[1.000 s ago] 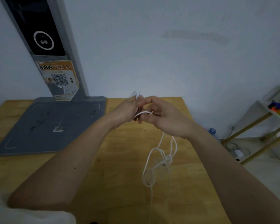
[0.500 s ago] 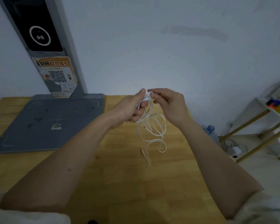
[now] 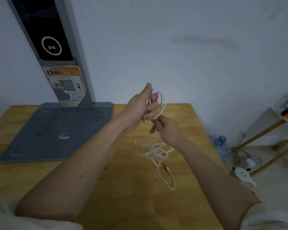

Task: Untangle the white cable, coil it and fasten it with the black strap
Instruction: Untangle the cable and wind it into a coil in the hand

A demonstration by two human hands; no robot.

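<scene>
My left hand [image 3: 142, 107] is raised above the wooden table [image 3: 126, 193] and is closed around loops of the white cable [image 3: 163, 103]. Just below it, my right hand [image 3: 166, 128] pinches the same cable where it leaves the loops. From there the cable drops to a loose, blurred tangle lying on the table. A tail with a plug at its end curls toward me beyond the tangle. I see no black strap in this view.
A grey flat base [image 3: 56, 131] with a tall post [image 3: 53, 52] carrying a black panel and a QR sticker stands at the back left. Off the table's right edge are a water bottle [image 3: 222, 146], a white shelf frame [image 3: 276, 130] and floor clutter.
My left hand has risen with more cable looped in it. My right hand dropped from beside the left to just below it. The hanging cable now rests in a tangle on the table.
</scene>
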